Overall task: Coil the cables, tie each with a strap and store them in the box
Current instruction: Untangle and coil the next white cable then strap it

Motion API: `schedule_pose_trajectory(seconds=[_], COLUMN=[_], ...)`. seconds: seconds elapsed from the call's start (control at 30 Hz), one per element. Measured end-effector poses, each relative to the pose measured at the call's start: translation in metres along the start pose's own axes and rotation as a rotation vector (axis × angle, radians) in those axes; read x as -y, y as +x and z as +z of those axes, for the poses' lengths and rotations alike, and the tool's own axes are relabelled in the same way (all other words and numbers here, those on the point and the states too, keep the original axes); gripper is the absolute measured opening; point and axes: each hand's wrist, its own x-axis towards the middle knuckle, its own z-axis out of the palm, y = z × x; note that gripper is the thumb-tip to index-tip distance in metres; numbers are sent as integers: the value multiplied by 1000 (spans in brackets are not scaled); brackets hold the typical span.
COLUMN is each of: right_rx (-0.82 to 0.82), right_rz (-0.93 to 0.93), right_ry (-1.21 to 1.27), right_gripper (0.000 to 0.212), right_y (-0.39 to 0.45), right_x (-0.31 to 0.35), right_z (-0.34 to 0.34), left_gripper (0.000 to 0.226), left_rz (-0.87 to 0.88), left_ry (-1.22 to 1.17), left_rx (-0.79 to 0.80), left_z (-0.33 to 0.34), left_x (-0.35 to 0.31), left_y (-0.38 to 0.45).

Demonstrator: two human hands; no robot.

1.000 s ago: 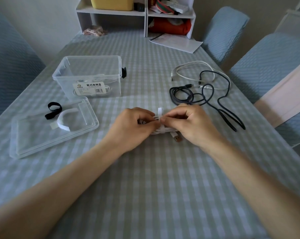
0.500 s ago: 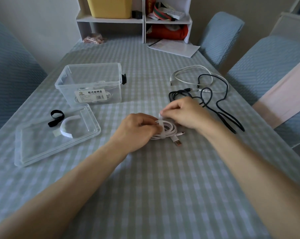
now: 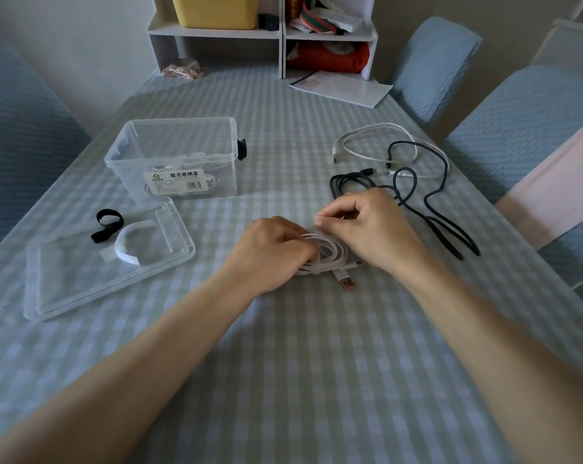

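Coiled cable: I see the white coil (image 3: 330, 254) lying on the checked table (image 3: 316, 363), in front of the open box, its USB plug (image 3: 346, 283) sticking out toward me.
Strap: a white band seems to cross the coil's near side; I cannot tell whether it is fastened.
Left hand: my left hand (image 3: 273, 254) has its fingers curled over the coil's left edge, holding it down.
Right hand: my right hand (image 3: 363, 222) hovers just above the coil, thumb and forefinger pressed together; whether they pinch a strap end I cannot tell.
Box: the clear box (image 3: 174, 159) stands well apart to the left, another white cable already inside, its lid (image 3: 82, 279) carrying a black strap (image 3: 106, 224) and a white strap (image 3: 129, 244).
Waiting: a dark cable (image 3: 417, 202) and a loose white cable (image 3: 373, 142) lie uncoiled at right.
Risk: I judge that if the left hand lets go before the strap holds, the loops spring apart.
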Motion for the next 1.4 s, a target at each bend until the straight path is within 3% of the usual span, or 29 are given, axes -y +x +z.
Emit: schedule_pose_trajectory(seconds=[0.17, 0.37, 0.87, 1.4], right_rx=[-77, -149, -17, -11], right_rz=[28, -250, -171, -297], right_ry=[8, -140, 138, 86], right_gripper=[10, 5, 10, 10], right_y=[0, -24, -44, -54], right_x=[7, 6, -4, -3], right_z=[3, 11, 4, 5], left_gripper=[18, 17, 13, 15], left_rz=[71, 100, 44, -31], left_ry=[156, 183, -3, -84], left_rx=[-64, -66, 111, 44], left_z=[5, 5, -8, -2], left_x=[4, 2, 5, 6], left_y=[-1, -3, -2, -2])
